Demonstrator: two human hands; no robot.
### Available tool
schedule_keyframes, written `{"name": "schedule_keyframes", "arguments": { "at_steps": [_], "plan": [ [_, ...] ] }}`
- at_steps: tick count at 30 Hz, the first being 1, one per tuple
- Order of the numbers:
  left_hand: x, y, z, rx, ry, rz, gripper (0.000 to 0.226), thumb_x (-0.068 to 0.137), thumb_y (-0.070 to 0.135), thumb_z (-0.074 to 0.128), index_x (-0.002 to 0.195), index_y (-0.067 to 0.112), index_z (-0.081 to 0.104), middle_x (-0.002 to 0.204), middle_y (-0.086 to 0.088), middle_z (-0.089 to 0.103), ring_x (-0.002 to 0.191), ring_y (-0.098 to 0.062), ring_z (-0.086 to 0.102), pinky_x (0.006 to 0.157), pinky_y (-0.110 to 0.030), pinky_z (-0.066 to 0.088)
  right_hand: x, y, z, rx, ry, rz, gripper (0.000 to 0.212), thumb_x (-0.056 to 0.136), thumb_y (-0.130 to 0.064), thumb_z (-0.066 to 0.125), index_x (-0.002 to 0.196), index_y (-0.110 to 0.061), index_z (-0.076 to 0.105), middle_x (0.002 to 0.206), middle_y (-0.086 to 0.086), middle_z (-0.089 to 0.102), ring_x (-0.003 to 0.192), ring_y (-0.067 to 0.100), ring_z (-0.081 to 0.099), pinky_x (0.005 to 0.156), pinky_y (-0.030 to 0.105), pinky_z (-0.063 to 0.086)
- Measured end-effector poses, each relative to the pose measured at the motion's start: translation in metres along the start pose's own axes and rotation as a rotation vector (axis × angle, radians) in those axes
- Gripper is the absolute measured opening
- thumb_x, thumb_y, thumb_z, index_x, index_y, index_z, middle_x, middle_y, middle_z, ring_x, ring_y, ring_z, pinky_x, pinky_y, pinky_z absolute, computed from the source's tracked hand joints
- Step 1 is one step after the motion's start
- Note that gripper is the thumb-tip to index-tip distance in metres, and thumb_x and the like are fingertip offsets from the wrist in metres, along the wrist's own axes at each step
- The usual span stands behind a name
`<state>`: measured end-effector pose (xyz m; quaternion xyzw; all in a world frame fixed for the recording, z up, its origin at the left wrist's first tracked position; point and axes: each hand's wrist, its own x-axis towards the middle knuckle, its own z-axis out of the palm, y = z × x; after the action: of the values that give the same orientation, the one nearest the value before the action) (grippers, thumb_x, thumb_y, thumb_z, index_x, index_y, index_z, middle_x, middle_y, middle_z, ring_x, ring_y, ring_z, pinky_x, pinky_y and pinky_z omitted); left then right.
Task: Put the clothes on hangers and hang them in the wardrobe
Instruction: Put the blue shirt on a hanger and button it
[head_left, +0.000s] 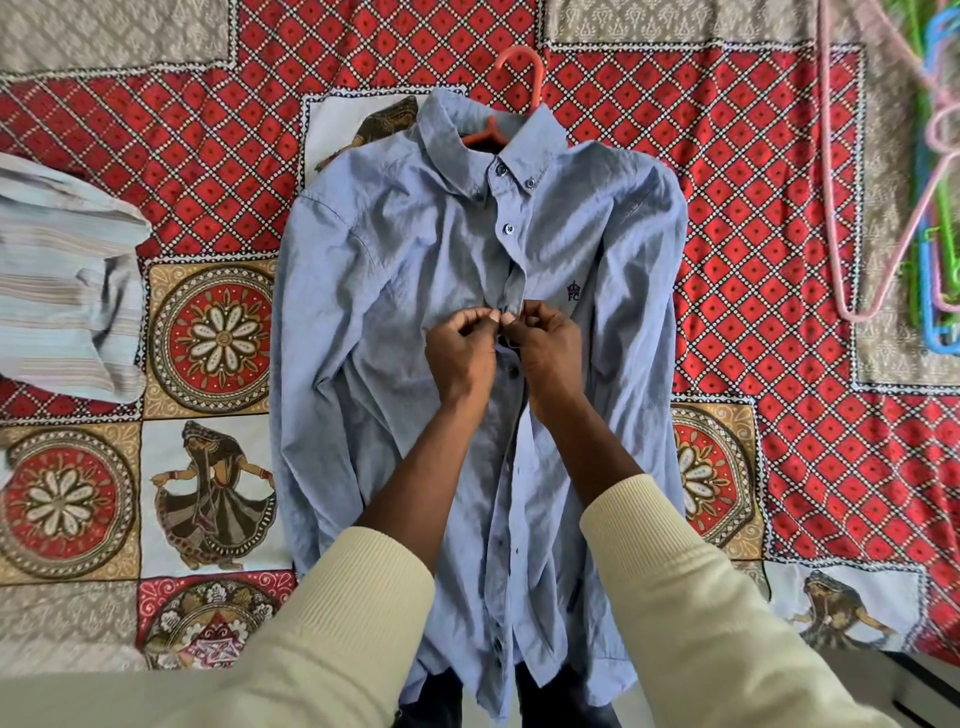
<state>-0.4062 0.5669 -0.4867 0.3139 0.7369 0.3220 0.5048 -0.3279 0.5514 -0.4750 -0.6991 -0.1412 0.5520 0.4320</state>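
Observation:
A light blue long-sleeved shirt (395, 291) lies flat, front up, on the patterned bedspread (208, 156). A red plastic hanger (519, 65) sits inside its collar, with the hook pointing away from me. The two buttons below the collar are fastened. At mid-chest my left hand (460, 353) pinches the left edge of the placket, and my right hand (550, 348) pinches the right edge at a button. The fingertips of both hands meet there. Below my hands the shirt front lies unbuttoned.
A striped light-coloured garment (67, 291) lies crumpled at the left edge of the bed. Several spare hangers (930, 208) in pink, green and blue are heaped at the upper right. The bed's near edge runs along the bottom of the view.

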Motion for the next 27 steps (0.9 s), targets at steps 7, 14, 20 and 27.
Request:
{"name": "schedule_keyframes", "arguments": {
  "at_steps": [7,14,20,27],
  "plan": [
    [-0.003,0.0,0.001,0.036,0.063,-0.058,0.008,0.084,0.012,0.07,0.086,0.012,0.078,0.076,0.001,0.074,0.073,-0.015,0.071,0.07,-0.031,0.059,-0.005,0.0,0.001,0.011,-0.005,-0.046,0.006,0.093,-0.001,0.062,0.092,-0.003,0.068,0.069,0.0,0.061,0.058,0.007,0.058,0.05,0.019,0.046],
    [-0.009,0.004,-0.008,-0.189,-0.105,-0.111,0.005,0.087,0.003,0.069,0.087,0.003,0.074,0.077,-0.008,0.073,0.064,-0.013,0.069,0.057,-0.022,0.055,0.001,0.007,0.005,-0.034,0.102,-0.001,0.014,0.088,-0.003,0.064,0.082,-0.013,0.071,0.074,0.003,0.071,0.068,0.016,0.069,0.059,0.028,0.052],
    [-0.004,0.004,-0.005,-0.142,-0.062,-0.139,0.008,0.084,0.008,0.072,0.08,0.014,0.076,0.078,-0.01,0.075,0.077,-0.028,0.072,0.078,-0.045,0.061,-0.002,0.004,0.002,-0.008,0.05,0.006,0.01,0.091,-0.005,0.064,0.091,-0.002,0.073,0.075,0.006,0.072,0.065,0.013,0.067,0.054,0.022,0.05],
    [-0.006,0.004,-0.007,-0.171,-0.059,-0.145,0.006,0.082,0.007,0.076,0.086,0.009,0.078,0.08,-0.005,0.076,0.079,-0.02,0.074,0.082,-0.041,0.06,0.0,-0.001,-0.005,0.084,0.102,0.118,0.017,0.075,-0.014,0.063,0.061,-0.01,0.071,0.066,0.009,0.067,0.065,0.021,0.06,0.063,0.032,0.046]
  ]
}}
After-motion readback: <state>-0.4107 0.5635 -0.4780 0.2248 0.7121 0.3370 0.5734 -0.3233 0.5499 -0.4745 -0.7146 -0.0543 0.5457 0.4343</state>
